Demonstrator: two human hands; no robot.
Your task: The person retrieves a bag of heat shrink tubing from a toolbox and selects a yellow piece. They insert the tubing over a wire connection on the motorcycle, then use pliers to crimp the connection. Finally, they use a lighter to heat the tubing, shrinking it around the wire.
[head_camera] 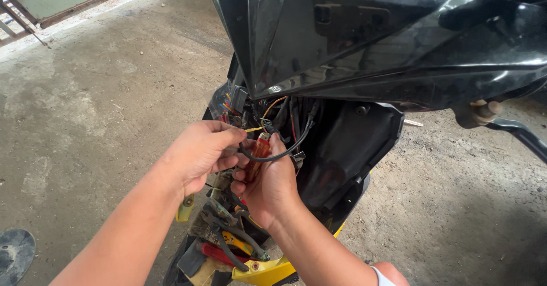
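My left hand [199, 152] pinches a thin yellow wire [254, 129] at the opened front of a black scooter [364, 41]. My right hand [272, 186] grips an orange, translucent tool handle [259, 152], held upright just below the wire. A black cable [285, 149] loops over my right fingers and runs up into a bundle of coloured wires [231, 109] under the glossy black front panel. Both hands are close together, almost touching.
Below my hands, several hand tools with red, yellow and black grips [231, 243] lie on the scooter's yellow front part [268, 272]. Bare concrete floor [102, 92] spreads to the left and right. A dark round object [14, 252] sits at the bottom left. A handlebar lever [521, 135] juts out at right.
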